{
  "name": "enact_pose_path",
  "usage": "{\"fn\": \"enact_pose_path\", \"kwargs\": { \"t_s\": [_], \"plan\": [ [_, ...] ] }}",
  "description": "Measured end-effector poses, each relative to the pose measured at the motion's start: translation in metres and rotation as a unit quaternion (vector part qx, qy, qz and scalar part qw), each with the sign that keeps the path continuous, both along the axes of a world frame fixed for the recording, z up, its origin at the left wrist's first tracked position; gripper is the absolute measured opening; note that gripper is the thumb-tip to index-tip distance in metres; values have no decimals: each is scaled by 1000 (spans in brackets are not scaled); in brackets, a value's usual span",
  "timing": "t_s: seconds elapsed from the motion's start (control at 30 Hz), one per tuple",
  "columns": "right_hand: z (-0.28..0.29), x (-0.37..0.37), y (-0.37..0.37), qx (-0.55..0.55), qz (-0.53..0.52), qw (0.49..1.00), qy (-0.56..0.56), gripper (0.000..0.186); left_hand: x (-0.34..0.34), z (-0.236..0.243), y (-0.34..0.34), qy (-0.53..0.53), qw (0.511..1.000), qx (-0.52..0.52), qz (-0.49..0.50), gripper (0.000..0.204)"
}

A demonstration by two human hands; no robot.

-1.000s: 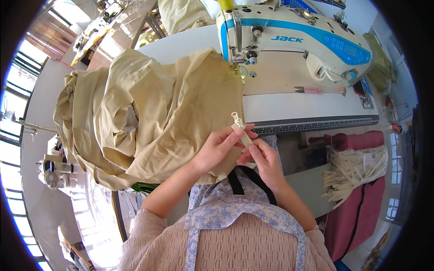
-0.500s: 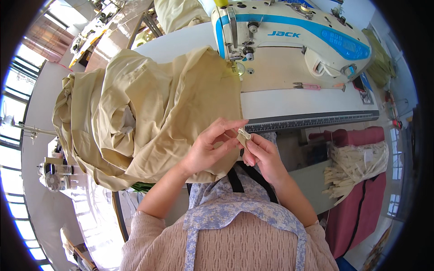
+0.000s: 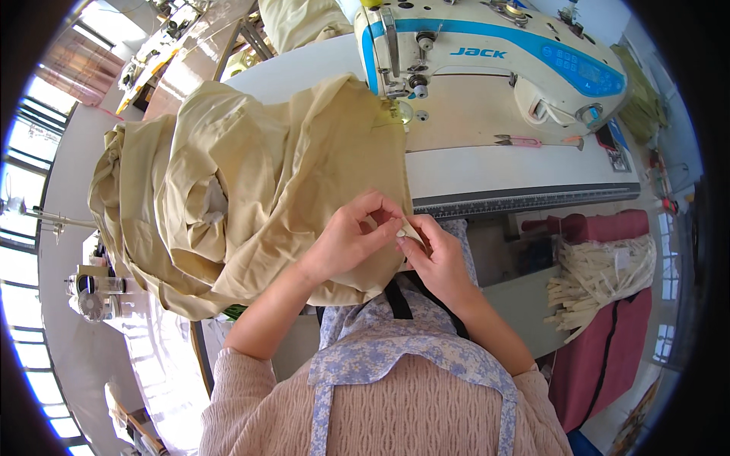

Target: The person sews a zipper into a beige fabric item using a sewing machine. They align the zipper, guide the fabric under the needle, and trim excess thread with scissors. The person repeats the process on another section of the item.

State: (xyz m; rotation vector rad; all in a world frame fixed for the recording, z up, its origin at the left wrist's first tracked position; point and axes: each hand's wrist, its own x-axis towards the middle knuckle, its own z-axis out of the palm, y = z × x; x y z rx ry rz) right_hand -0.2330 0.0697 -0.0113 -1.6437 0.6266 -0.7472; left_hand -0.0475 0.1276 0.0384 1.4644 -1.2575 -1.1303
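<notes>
Between my two hands, just off the table's front edge, is a small beige fabric strip (image 3: 411,232) with a pale rounded end. My left hand (image 3: 346,239) pinches it from the left with thumb and fingertips. From the other side my right hand (image 3: 441,262) grips it, thumb on top; the fingers partly cover it. A large heap of beige cloth (image 3: 251,197) lies left of and beneath my hands. Its right part runs up to the needle area of the white and blue sewing machine (image 3: 471,64).
A dark ruler strip (image 3: 525,201) runs along the table's front edge. Pink-handled thread snips (image 3: 521,141) lie on the white tabletop (image 3: 487,171). To the right, a plastic bag of cream strips (image 3: 601,277) rests on maroon cloth (image 3: 601,365). A small fan (image 3: 91,305) stands far left.
The small strip has been turned and lowered slightly in my fingers, its pale end now facing left. My left fingers have curled in closer. The large cloth and the machine stay put.
</notes>
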Motion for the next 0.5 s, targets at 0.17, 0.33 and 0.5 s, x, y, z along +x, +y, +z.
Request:
{"fn": "enact_pose_path", "kwargs": {
  "t_s": [0.17, 0.33, 0.5],
  "plan": [
    [2, 1, 0, -14, 21, 999, 23, 16, 2, -3, 1, 11, 1000, 11, 21, 13],
    [4, -5, -4, 71, 59, 996, -11, 14, 3, 4, 0, 50, 999, 12, 18, 12],
    [-23, -24, 9, 107, 132, 985, 25, 16, 39, 31, -28, 11, 989, -48, 138, 17]
  ]
}}
